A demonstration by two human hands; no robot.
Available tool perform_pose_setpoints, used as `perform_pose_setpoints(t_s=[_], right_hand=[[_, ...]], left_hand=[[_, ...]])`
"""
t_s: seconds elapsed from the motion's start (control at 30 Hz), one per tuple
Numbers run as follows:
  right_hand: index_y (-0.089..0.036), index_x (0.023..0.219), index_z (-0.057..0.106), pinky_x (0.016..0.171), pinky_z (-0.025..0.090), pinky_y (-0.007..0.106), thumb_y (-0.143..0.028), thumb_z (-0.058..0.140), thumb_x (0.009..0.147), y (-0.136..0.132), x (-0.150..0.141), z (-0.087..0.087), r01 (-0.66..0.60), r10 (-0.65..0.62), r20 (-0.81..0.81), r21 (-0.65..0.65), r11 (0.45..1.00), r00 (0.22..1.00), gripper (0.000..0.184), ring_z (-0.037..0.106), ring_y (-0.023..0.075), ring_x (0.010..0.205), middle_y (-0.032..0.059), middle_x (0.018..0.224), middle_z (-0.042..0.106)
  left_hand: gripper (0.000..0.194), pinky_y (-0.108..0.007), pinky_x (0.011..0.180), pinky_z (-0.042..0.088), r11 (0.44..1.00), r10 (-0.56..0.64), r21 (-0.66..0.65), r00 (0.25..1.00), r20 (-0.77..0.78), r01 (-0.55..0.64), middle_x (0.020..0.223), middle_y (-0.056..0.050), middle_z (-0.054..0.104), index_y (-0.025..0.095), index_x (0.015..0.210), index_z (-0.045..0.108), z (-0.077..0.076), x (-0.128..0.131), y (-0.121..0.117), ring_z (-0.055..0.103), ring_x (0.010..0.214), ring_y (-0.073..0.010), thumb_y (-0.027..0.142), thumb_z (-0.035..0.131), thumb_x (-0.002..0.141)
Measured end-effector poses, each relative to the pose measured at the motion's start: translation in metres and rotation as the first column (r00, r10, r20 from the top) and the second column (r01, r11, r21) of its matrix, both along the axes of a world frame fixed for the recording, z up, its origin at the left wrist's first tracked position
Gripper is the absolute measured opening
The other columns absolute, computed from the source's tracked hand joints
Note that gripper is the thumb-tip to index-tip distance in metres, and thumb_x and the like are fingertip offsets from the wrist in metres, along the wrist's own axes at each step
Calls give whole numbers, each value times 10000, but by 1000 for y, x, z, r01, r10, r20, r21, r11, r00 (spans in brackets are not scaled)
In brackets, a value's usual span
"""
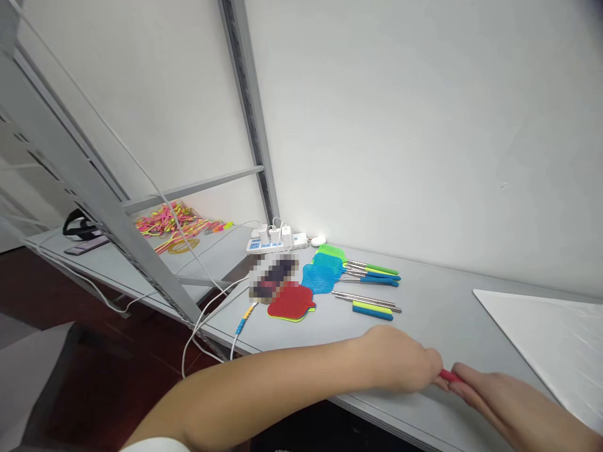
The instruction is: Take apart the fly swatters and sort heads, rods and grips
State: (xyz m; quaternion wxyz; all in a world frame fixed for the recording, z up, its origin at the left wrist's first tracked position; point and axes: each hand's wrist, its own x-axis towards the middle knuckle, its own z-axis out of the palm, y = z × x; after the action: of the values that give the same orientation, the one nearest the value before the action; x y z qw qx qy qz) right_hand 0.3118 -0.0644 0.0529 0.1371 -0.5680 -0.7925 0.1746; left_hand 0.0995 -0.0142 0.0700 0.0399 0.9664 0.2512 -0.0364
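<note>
Over the front edge of the shelf, my left hand (400,358) and my right hand (494,392) are closed close together on a slim red handle (450,375). Only a short piece of it shows between them; the rest is hidden in the fingers. Beyond my left hand lie loose metal rods (365,299) and a yellow-green and a blue handle sleeve (372,312). A red fly swatter head (292,303) rests on a yellow-green one to the left. Behind are several fly swatters with blue heads (323,278) and a green head (332,252), their rods pointing right.
A white power strip (264,245) with chargers stands by the wall. White cables (207,314) hang over the front edge near a grey metal upright (108,207). Colourful bands (172,220) lie far left, with a phone (87,245). A white board (546,339) lies right.
</note>
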Motion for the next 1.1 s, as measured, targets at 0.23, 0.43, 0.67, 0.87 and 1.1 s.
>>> perform_pose_setpoints(t_s=[0.23, 0.43, 0.67, 0.87, 1.1], right_hand=[[-273, 714, 515, 461, 250, 315, -402, 428, 970, -9, -22, -4, -229, 185, 254, 158, 960, 949, 299, 569, 213, 430, 8, 533, 599], [-252, 715, 520, 500, 209, 333, -364, 388, 990, 8, -37, 16, -405, 330, 319, 210, 890, 889, 325, 469, 182, 443, 16, 593, 582], [-212, 724, 425, 492, 240, 243, -637, 393, 939, 42, -52, 41, -327, -79, -444, -758, 564, 892, 477, 278, 91, 511, -58, 591, 366], [-223, 763, 402, 424, 136, 225, -649, 384, 935, 30, -58, 31, -512, -397, -589, -808, 290, 704, 459, 148, 74, 443, -104, 509, 221], [-257, 909, 544, 597, 336, 272, -580, 311, 985, 3, -71, 47, -174, 113, -161, -441, 880, 980, 406, 497, 151, 673, 4, 791, 580]], left_hand=[[150, -259, 367, 279, 973, 10, -230, 1000, 29, -3, 609, -53, 652, 201, 775, 601, 37, -38, -7, 566, 458, -188, 244, 505, 882], [186, -243, 377, 270, 938, 34, -347, 997, 74, -7, 538, 15, 589, 232, 718, 592, 46, -62, 1, 485, 396, -139, 169, 501, 867], [146, -281, 441, 309, 994, 79, 74, 995, 54, -83, 666, -29, 607, 170, 862, 579, 36, -68, 3, 573, 541, -183, 253, 496, 950], [340, -313, 447, 284, 794, -231, 596, 966, 112, 121, 659, -30, 509, 174, 791, 526, 24, -90, 2, 498, 520, -172, 373, 359, 1010], [346, -286, 405, 281, 875, -52, 484, 997, 58, 17, 571, -22, 524, 190, 753, 503, 35, -84, -12, 530, 427, -190, 417, 394, 991]])
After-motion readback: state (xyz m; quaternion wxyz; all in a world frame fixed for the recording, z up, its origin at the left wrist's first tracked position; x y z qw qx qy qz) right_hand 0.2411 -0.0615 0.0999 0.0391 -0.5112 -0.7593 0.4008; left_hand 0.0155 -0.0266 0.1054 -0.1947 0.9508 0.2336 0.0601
